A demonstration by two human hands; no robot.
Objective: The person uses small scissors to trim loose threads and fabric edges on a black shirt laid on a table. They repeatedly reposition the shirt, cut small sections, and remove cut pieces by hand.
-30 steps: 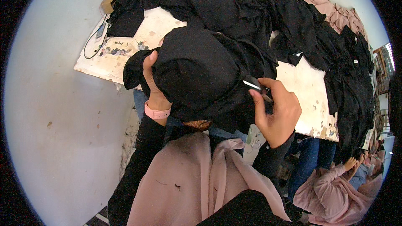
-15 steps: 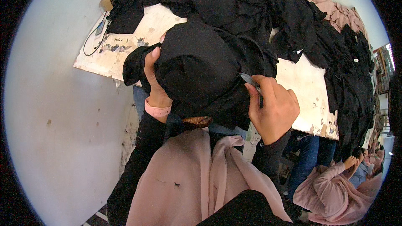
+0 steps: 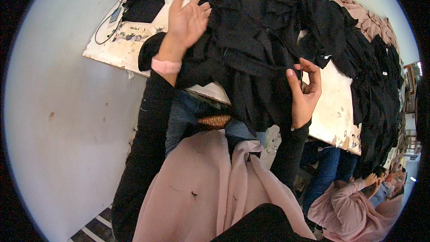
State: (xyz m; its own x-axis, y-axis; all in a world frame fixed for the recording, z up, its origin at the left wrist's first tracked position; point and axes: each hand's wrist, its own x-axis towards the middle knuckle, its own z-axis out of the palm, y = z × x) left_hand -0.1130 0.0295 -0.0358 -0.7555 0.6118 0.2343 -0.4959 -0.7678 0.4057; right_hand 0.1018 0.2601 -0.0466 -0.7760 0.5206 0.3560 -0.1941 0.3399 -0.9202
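Black garment (image 3: 251, 62): heaped on the worktable (image 3: 331, 107), draped toward us. Our left hand (image 3: 186, 18) lies spread on it, steadying; our right hand (image 3: 304, 92) pinches its edge, apparently to find a seam.

A small rectangular device with a pale bluish screen (image 3: 115, 14) lies on the far left part of the worn white table (image 3: 335, 112), a dark cable looping from it. Tiny white tags (image 3: 383, 74) dot the black garments (image 3: 380, 89) at right.
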